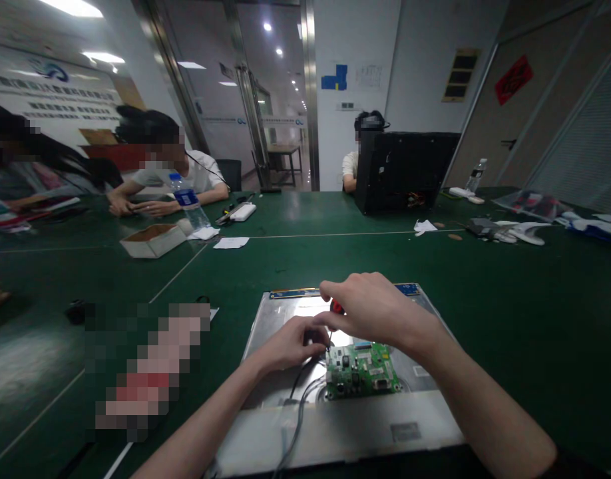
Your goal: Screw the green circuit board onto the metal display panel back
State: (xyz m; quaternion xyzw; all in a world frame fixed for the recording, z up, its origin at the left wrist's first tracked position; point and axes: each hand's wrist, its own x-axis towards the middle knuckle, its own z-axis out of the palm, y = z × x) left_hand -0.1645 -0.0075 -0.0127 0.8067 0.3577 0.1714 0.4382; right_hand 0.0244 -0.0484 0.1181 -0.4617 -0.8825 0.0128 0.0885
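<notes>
A flat silver panel [270, 332], like the metal back of a display, lies on the table in front of me. On it sits a green circuit board [360, 372] with cables running out to its left. From above, my right hand [370, 309] is closed around a red-handled screwdriver [337, 307], whose thin shaft points down at the board's far left corner. Beside that corner, my left hand [293, 342] has its fingers curled together near the shaft. Whatever they pinch, if anything, is hidden.
A black box-like device [410, 166] stands at the back of the green table [285, 259]. An open carton [153, 243] and a water bottle [188, 199] are at the left. Several people sit around the table. Scraps and bags [530, 206] lie at the far right.
</notes>
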